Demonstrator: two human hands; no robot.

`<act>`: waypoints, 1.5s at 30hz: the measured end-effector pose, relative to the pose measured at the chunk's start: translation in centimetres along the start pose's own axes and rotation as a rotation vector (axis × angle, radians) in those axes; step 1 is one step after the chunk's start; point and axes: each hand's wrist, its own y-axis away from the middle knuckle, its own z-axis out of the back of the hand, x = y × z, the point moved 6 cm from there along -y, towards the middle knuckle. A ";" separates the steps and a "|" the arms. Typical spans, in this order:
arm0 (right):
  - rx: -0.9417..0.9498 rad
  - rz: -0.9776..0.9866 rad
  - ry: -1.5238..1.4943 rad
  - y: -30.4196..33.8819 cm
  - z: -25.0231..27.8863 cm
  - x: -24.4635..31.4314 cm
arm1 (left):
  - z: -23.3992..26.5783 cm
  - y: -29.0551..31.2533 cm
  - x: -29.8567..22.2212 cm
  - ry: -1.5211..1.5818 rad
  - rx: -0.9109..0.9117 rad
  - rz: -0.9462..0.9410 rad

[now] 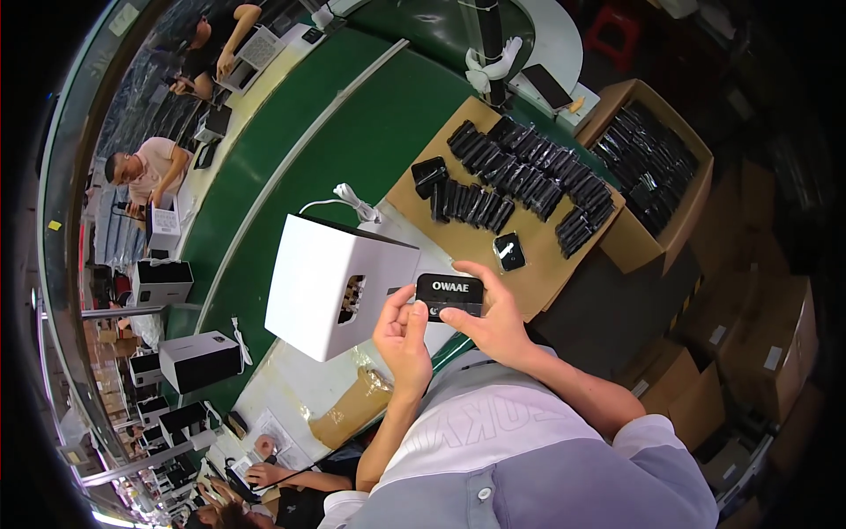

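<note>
Between my two hands is a small black rectangular device (pixel 449 295) with rounded corners and white print on its face. My left hand (pixel 406 339) grips its left side, thumb on the lower front. My right hand (pixel 495 324) holds the right side, its thumb pressed along the bottom edge and its index finger near the top corner. What the device is, I cannot make out. Just left of my hands stands a large white box-shaped appliance (pixel 304 291) with a dark top, an oblong opening in one side and a bundled white cable (pixel 357 204).
Rows of black plastic-wrapped packs (pixel 520 163) lie on a cardboard sheet (pixel 423 212), with one loose black piece (pixel 508 251) nearer me. An open carton (pixel 687 229) of similar packs stands at right. The green conveyor (pixel 291 189) carries more white-and-black appliances (pixel 203 360). Co-workers sit across and beside it.
</note>
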 end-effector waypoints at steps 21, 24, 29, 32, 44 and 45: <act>-0.008 -0.071 -0.099 0.1 3.0 2.6 | 0.0 -0.5 -2.1 0.096 0.197 0.155; 0.003 0.015 -0.022 0.3 3.3 2.8 | -0.2 -0.8 -2.8 0.104 0.348 0.197; 0.055 0.180 0.110 0.3 3.3 3.7 | 0.6 -1.3 -1.9 0.045 0.313 0.122; 0.048 0.263 0.118 0.7 3.5 3.5 | 0.9 -1.3 -1.8 0.032 0.292 0.025; -0.028 -0.025 -0.004 1.8 2.2 1.7 | -2.4 0.6 -5.5 -0.715 0.258 -0.945; -0.031 -0.017 -0.003 1.3 1.8 1.7 | -2.9 1.2 -5.4 -0.791 0.320 -1.050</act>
